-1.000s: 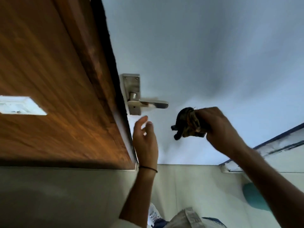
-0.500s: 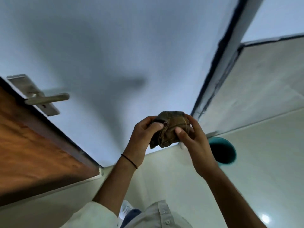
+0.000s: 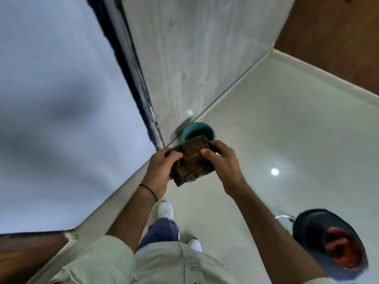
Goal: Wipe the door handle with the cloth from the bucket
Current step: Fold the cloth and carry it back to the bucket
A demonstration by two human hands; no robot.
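Both hands gripped the folded cloth (image 3: 191,160) above the teal bucket (image 3: 198,131).
Left hand (image 3: 162,171) and right hand (image 3: 222,165) pinched its edges; the door handle was out of view, so wiping looked finished and dropping it in seemed next.

A dark bin (image 3: 307,228) holding something red (image 3: 341,250) stands on the glossy floor (image 3: 287,130).

An indoor room or hallway, likely a home: glossy pale floor tiles (image 3: 287,140), a white door (image 3: 51,99) with dark edge, wood-panelled walls (image 3: 338,37), and buckets (image 3: 198,131) on the floor
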